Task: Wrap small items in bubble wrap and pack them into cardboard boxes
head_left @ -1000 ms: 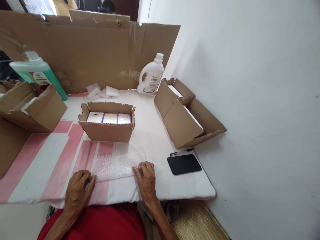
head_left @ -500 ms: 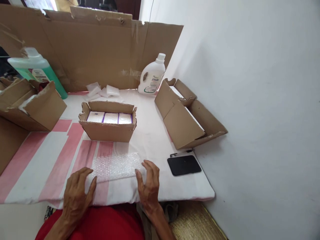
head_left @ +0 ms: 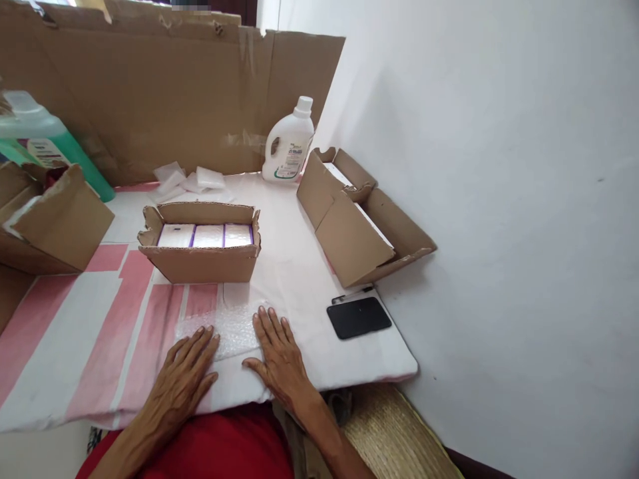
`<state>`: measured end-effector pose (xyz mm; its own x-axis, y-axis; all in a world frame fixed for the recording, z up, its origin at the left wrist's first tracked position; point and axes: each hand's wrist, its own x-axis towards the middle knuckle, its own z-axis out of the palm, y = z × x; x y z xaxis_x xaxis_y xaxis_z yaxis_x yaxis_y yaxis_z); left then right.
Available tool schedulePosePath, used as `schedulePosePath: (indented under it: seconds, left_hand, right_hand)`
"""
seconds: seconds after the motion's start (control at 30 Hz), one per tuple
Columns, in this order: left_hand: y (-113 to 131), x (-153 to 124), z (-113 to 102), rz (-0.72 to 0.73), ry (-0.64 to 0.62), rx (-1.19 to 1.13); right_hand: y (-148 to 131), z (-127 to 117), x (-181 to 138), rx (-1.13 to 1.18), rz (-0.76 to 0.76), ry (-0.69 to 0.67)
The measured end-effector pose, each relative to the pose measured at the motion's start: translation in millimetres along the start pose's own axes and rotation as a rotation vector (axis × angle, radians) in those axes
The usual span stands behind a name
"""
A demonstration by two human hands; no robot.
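**A:** What are the hands doing?

**B:** Both are lying open, palms down and fingers spread, gripping nothing. The left hand (head_left: 184, 376) is resting its fingertips on the near edge of the bubble wrap (head_left: 234, 327). The right hand (head_left: 277, 356) is pressing on the sheet's right end.

**A:** And where is the sheet lying?

**B:** Flat on the table (head_left: 299, 266), just in front of the small carton (head_left: 200, 263), on the person's side of it. A black phone (head_left: 358, 317) is sitting to the right of that carton and nearer the person, apart from the wrap.

**A:** How is this smoothing best done?

**B:** I'm judging that flat palms are working better than fingertips. Light pressure, spreading outward from the middle, seems wise, so that no bubbles are bursting and the cloth underneath isn't bunching. The sheet's far edge is lying close to the carton, so it needs watching.
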<state>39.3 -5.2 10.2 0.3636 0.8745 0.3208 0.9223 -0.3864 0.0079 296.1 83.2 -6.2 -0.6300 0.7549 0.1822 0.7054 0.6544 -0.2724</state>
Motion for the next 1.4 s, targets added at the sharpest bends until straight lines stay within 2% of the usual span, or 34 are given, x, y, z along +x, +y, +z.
schedulePosePath:
  seconds: [0.2, 0.47, 0.6, 0.67, 0.77, 0.87, 0.97, 1.1, 1.27, 1.4]
  left_hand:
    - [-22.4, 0.3, -6.8, 0.054, 0.097, -0.139]
    - [-43.5, -8.8, -3.2, 0.115, 0.063, -0.260]
    - [-48.3, -6.2, -5.7, 0.189, 0.167, -0.213]
    - [-45.0, -1.5, -9.3, 0.220, 0.225, -0.150]
    - [-32.5, 7.1, -15.4, 0.196, 0.245, -0.110]
    - [-16.0, 13.3, -20.2, 0.175, 0.247, -0.122]
    - [-5.1, 14.2, -25.3, 0.194, 0.202, -0.220]
    - [-10.4, 8.5, -34.1, 0.221, 0.122, -0.367]
    - [-27.0, 1.0, -37.6, 0.236, 0.096, -0.311]
    - [-26.3, -2.9, -29.5, 0.287, 0.139, -0.299]
  right_hand:
    - [2.1, -6.6, 14.7, -0.008, 0.001, -0.061]
    - [9.5, -10.6, 34.1, 0.003, -0.025, -0.074]
    - [10.7, -15.4, 47.3, -0.006, -0.046, -0.061]
    - [2.1, -19.1, 48.7, -0.023, -0.054, -0.018]
    - [-28.8, -21.2, 40.9, -0.027, -0.123, 0.046]
    - [-68.2, -12.7, 25.7, 0.002, -0.225, 0.097]
    - [-90.5, 1.6, 9.2, 0.070, -0.166, 0.179]
    - [-87.6, 9.2, -12.9, 0.270, -0.079, 0.325]
    - [-84.7, 6.6, -33.7, 0.481, -0.033, 0.437]
    - [-90.4, 10.6, -42.3, 0.562, 0.002, 0.466]
